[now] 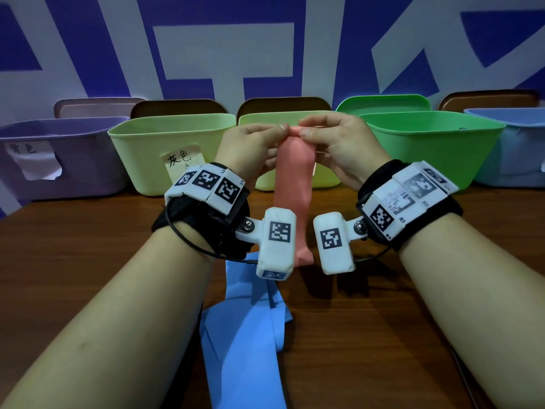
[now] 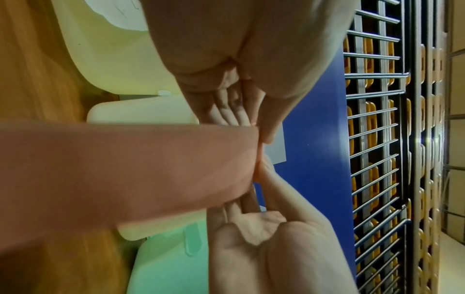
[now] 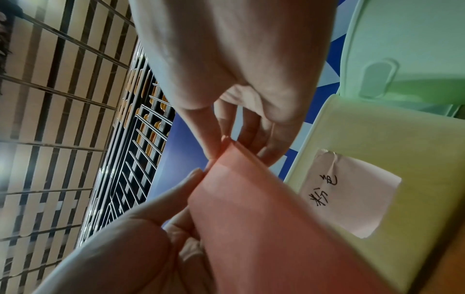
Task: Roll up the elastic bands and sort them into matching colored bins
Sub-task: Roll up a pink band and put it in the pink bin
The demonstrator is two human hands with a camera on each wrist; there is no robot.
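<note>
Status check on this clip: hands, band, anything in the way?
Left hand and right hand both pinching top end of pink band, held up, unrolled. Blue band loose on table. Nothing blocking the bins.

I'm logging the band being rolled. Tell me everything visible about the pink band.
The pink band is a flat, matte, rubbery-looking strip, salmon-pink and slightly wrinkled. It hangs from its top end, which the left hand and right hand pinch together above the table, in front of the yellow-green bins. Its lower end passes between the wrist cameras.
</note>
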